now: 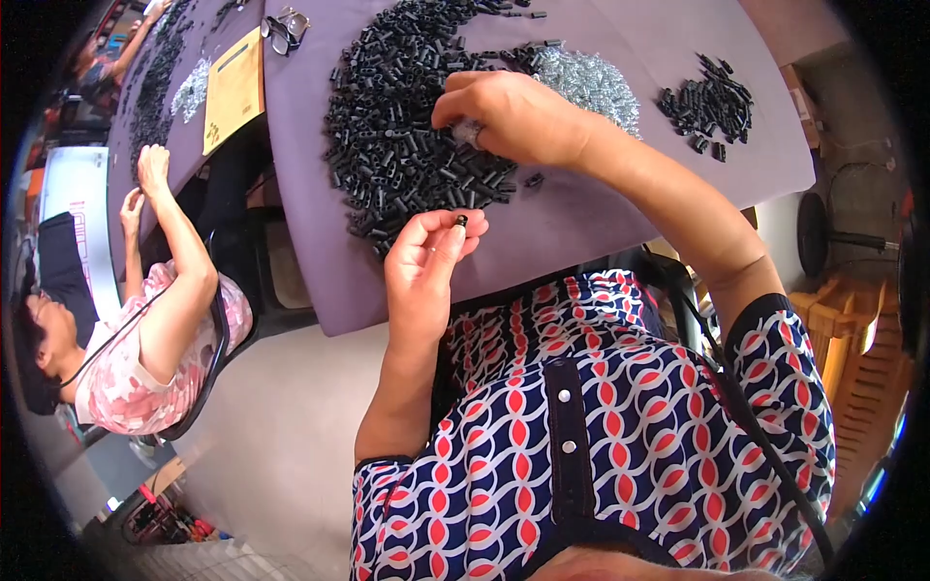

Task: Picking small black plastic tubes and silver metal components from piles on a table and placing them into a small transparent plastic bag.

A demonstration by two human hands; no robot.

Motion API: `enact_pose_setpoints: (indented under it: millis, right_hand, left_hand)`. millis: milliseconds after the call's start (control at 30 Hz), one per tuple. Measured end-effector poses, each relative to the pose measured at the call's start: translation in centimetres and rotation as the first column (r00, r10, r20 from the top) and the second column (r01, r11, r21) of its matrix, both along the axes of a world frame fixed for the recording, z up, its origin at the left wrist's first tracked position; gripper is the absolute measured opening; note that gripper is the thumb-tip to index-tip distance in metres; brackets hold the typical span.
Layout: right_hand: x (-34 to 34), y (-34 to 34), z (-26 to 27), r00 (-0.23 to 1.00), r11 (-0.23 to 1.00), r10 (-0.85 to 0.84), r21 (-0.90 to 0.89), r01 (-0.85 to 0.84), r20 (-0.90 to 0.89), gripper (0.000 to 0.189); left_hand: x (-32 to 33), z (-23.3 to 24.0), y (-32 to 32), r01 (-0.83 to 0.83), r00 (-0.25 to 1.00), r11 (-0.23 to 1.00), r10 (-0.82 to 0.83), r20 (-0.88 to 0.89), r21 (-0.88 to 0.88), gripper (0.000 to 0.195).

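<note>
My left hand [425, 265] is raised near the table's front edge, palm up. It pinches a small black tubular part [461, 220] between thumb and fingertips. My right hand [519, 116] reaches over a large heap of small black tubular parts [392, 123], its fingers curled downward. A whitish, see-through clump [466, 133] shows at those fingers; whether they grip it or it wraps the thumb is not plain. Beside my right wrist lies a pile of small clear, silvery parts [592, 83], partly hidden by the forearm.
A smaller pile of black parts [708, 105] lies on the right of the purple-covered table [552, 218]. To the left are eyeglasses [285, 30] and a yellow envelope [236, 87]. A seated co-worker [156, 327] handles parts at the adjoining table. A wooden chair [861, 341] stands at right.
</note>
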State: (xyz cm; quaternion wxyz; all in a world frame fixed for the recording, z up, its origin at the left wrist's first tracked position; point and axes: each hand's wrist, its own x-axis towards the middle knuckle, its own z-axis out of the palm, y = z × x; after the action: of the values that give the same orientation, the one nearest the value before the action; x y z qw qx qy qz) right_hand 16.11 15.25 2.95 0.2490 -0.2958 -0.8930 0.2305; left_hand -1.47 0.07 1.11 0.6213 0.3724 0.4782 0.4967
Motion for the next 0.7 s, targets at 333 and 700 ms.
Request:
enact_pose_setpoints:
  millis: [333, 700]
  right_hand:
    - [2.0, 0.8, 0.5, 0.993, 0.995, -0.020, -0.095, 0.032, 0.120, 0.016]
    - [-3.4, 0.6, 1.5, 0.939, 0.998, -0.060, 0.022, 0.056, 0.339, 0.014]
  left_hand:
    - [-0.1, -0.1, 0.0, 0.003, 1.000, 1.000, -0.003, 0.014, 0.002, 0.018]
    - [0.1, -0.1, 0.0, -0.001, 1.000, 1.000, 0.001, 0.016, 0.005, 0.018]
